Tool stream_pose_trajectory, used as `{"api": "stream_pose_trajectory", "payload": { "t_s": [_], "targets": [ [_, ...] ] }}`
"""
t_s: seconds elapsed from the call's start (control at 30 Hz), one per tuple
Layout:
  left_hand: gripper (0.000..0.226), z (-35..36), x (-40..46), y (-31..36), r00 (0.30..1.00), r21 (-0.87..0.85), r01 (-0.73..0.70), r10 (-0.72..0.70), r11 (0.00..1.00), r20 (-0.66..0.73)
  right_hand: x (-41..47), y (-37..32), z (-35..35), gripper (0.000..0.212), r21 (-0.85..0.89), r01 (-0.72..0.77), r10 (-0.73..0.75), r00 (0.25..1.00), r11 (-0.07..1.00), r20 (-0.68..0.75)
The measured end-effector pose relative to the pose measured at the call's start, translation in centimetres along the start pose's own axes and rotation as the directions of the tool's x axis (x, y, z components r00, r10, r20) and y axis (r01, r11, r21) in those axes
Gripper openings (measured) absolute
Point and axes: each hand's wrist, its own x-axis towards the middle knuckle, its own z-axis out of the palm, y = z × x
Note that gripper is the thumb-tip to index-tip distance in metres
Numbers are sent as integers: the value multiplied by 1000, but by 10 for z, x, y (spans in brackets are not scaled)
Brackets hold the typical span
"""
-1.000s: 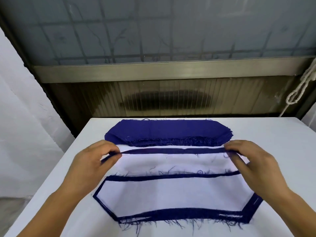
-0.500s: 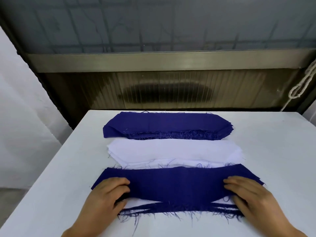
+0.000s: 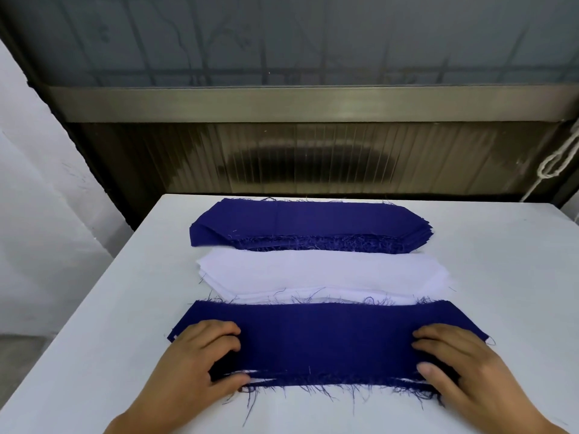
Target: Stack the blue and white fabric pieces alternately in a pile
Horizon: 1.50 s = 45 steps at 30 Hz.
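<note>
Head view
Bench: a white bench (image 3: 507, 277) carries three groups of fabric, ranged from its far edge to its near edge.
Blue stack: a stack of blue fabric pieces (image 3: 310, 225) lies nearest the far edge, its frayed side towards the person.
White stack: a stack of white fabric pieces (image 3: 322, 274) lies just in front of the blue stack, about mid-bench; whether the two touch I cannot tell.
Mixed pile: the pile (image 3: 316, 339) lies at the near edge with a blue piece on top; slivers of white show under it at its left end and along its frayed near side, and its far side overlaps the white stack's near side.
Left hand: the left hand (image 3: 200, 358) rests on the pile's left end, fingers (image 3: 219, 332) bent and close together on the blue cloth, thumb at the near frayed side.
Right hand: the right hand (image 3: 460, 361) rests on the pile's right end, fingers pressed together and slightly bent, thumb on the cloth near the frayed side.
Pinching: whether either hand grips the cloth or only presses on it I cannot tell.
</note>
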Motion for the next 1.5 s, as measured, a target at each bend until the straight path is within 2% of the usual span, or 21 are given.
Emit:
{"api": "stream_pose_trajectory", "payload": {
  "t_s": [0.17,0.27,0.37,0.47,0.57,0.63,0.8,0.97,1.1,1.2,1.33,1.5],
  "targets": [
    [37,-7,0,-1,998,-80,43,-39,996,46,-3,-4,4,57,-12,-18,18,1000,1000,-18],
    [40,-12,3,2,996,-85,68,-63,994,62,2,-6,1,52,5,-46,46,999,999,17],
    [31,-13,13,9,991,-78,130,-128,988,37,16,-9,-6,27,-33,-51,54,991,998,121],
    [31,-6,25,22,986,15,165,-165,986,-7,29,-11,-3,4,-45,-62,69,983,997,171],
    [30,1,26,24,983,50,180,-179,982,-34,32,-11,7,15,-58,-83,93,978,995,189],
    [29,3,21,18,979,37,202,-201,979,-31,26,-9,11,9,-41,-89,95,981,995,171],
    [26,4,16,6,972,2,235,-235,972,-8,14,-6,16,27,-44,-116,122,977,992,173],
    [32,4,16,1,974,-13,228,-228,974,-4,16,-1,7,25,-22,-179,180,972,984,150],
    [26,-2,18,0,969,-32,248,-247,968,16,20,0,1,6,-11,-204,204,968,979,148],
    [26,-9,28,3,961,-10,274,-273,962,45,26,0,-1,18,-29,-246,246,946,969,211],
    [28,-7,54,14,962,61,272,-272,960,-5,49,3,1,21,-177,-311,353,882,934,312],
    [10,7,108,22,976,81,188,-177,979,-129,90,8,17,14,-118,-312,330,925,943,191]
  ]
}}
